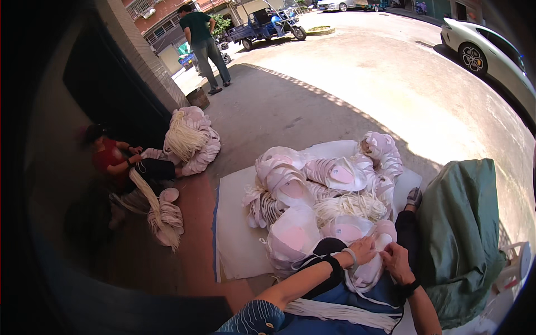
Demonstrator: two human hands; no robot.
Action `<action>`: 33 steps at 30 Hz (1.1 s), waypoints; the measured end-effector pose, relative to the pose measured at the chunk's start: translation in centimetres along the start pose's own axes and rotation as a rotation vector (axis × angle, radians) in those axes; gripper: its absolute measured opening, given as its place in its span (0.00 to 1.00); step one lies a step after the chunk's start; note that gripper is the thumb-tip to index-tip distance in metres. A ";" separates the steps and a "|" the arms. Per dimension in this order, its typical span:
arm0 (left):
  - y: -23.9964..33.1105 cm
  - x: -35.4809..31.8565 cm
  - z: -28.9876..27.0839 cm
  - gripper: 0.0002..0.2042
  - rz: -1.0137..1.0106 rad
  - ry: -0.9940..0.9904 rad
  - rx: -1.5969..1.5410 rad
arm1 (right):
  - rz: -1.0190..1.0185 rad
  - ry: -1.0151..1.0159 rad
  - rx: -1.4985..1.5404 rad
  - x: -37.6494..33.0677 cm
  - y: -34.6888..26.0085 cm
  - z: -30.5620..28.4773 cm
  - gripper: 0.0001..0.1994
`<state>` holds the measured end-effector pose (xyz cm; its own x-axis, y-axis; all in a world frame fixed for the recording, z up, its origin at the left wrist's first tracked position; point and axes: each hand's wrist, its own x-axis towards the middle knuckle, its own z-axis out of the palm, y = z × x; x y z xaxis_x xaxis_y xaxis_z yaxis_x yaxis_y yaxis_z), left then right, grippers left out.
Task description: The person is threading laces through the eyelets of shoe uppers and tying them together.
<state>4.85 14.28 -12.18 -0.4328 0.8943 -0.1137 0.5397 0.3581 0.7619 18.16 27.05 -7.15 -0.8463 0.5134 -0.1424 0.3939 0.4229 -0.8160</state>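
A pale pink-and-white curved piece [368, 274], shaped like a shoe upper or visor, rests over my lap. My left hand [362, 252], with a bracelet at the wrist, lies closed on its upper edge. Close beside it on the right, my right hand [397, 261] has its fingertips pinched together at the piece; what is between them is too small to make out. A thin white cord loops below the hands. Across my blue-clad lap lies a bundle of white cords [346, 314]. Just beyond, similar pieces [293, 230] stand in nested stacks, with more loose cords [349, 207] among them.
The stacks sit on a white sheet [240, 245]. A green cloth-covered bulk [460, 234] stands at my right, by a white plastic chair [516, 265]. At left, a seated person [114, 159] handles cords near more stacks [192, 139]. Farther off are a standing person [201, 47], a blue cargo tricycle [262, 28] and a white car [491, 53].
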 end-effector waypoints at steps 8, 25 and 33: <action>-0.4 0.4 -3.8 0.17 -0.033 -0.029 0.035 | 0.038 -0.124 0.123 2.9 -1.2 0.1 0.08; 1.3 -0.1 -2.4 0.11 0.155 0.138 0.048 | -0.026 -0.025 -0.010 0.7 -1.5 0.4 0.07; 1.9 0.0 -3.1 0.08 0.128 0.103 0.031 | -0.060 0.010 -0.114 0.8 -1.4 0.6 0.05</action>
<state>3.62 14.16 -8.71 -0.4296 0.9016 0.0499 0.6164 0.2524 0.7459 16.70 26.46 -6.42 -0.8661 0.4917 -0.0896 0.3817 0.5351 -0.7536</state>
